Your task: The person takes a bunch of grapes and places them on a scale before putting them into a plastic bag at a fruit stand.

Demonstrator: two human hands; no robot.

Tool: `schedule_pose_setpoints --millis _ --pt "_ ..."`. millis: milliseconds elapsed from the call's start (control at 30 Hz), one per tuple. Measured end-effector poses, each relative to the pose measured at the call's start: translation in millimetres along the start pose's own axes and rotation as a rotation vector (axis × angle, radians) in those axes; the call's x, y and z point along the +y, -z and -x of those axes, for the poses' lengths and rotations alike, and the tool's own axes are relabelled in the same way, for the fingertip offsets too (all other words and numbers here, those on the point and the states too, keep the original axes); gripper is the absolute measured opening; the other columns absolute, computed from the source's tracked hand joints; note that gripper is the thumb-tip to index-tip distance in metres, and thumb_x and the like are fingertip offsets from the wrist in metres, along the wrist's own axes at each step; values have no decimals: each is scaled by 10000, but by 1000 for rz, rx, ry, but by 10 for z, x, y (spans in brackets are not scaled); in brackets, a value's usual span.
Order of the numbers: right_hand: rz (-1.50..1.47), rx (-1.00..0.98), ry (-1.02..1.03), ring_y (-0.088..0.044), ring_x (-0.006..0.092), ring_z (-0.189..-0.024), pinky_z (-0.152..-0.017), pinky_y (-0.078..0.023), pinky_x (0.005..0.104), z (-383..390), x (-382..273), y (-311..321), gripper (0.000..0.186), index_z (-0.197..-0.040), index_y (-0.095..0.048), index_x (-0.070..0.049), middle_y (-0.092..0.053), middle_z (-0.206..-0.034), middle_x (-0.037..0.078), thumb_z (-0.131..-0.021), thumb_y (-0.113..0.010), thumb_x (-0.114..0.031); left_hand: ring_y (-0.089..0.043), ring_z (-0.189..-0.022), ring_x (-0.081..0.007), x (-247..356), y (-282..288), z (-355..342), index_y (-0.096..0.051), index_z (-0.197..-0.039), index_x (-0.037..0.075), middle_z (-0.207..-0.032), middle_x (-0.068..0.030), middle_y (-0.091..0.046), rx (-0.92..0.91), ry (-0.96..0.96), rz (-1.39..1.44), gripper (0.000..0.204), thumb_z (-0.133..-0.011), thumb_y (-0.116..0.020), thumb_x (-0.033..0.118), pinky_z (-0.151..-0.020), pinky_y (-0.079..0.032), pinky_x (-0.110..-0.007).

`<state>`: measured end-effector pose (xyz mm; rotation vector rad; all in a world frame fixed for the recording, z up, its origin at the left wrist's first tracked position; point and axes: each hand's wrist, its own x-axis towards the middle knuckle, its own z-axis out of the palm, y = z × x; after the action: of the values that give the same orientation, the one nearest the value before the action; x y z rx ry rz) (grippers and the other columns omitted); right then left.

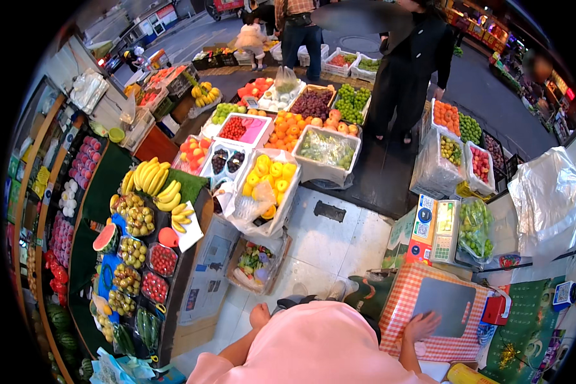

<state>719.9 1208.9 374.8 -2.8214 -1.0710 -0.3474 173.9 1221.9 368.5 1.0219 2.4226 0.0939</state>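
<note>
My right hand [422,326] lies with fingers spread on the near left edge of a grey cutting board [451,301]. The board, with a slot at one side, rests on a red-and-white checked tablecloth [400,301]. Beyond it stand a scale [444,230] with a keypad and a bag of green fruit [476,230]. A red box-shaped thing [495,310] is to the board's right. My left hand [260,316] hangs low by my body with its fingers curled, and no object shows in it. Nearest to it is a carton of wrapped produce [257,265] on the floor.
A slanted stand at left bears bananas [150,176], a cut watermelon [105,237] and several fruit packs. Ahead, crates of yellow fruit [269,176] and bagged greens [326,150] edge the tiled floor [320,249]. A person in black [406,70] stands beyond the crates.
</note>
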Motion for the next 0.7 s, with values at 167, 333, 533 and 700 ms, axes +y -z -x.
schedule_pose_setpoints --millis 167,333,533,700 --pt "115 -56 -105 -282 410 -1370 -1067 -289 568 211 158 18 551 -1382 -414 -67 -281 -1500 217 -915 -572 -313 -633 -880 -427 -105 141 -140 -686 -883 30 -915 -225 -670 -101 -45 11 444 -920 -437 396 -795 -491 -515" --pt "167 -125 -287 -310 408 -1349 -1060 -305 553 528 105 439 517 -1356 -437 -51 -339 -1451 234 -919 -574 -292 -631 -903 -426 -291 20 -483 -684 -928 29 -937 -230 -669 -148 -85 25 441 -917 -446 401 -807 -488 -510" --pt "-42 107 -134 -478 360 -1136 -953 -423 432 1001 391 40 367 -1238 -536 -18 -503 -1212 205 -892 -576 -137 -627 -929 -430 -362 -14 -757 -686 -964 21 -960 -249 -661 -229 -143 -54 438 -903 -447 383 -825 -483 -511" --pt "-651 -107 -340 -458 372 -1177 -999 -394 448 258 633 -251 399 -1218 -536 31 -496 -1244 218 -864 -608 -138 -630 -938 -420 -488 -163 -1133 -691 -967 25 -959 -253 -660 -232 -202 -52 428 -879 -454 370 -850 -485 -491"
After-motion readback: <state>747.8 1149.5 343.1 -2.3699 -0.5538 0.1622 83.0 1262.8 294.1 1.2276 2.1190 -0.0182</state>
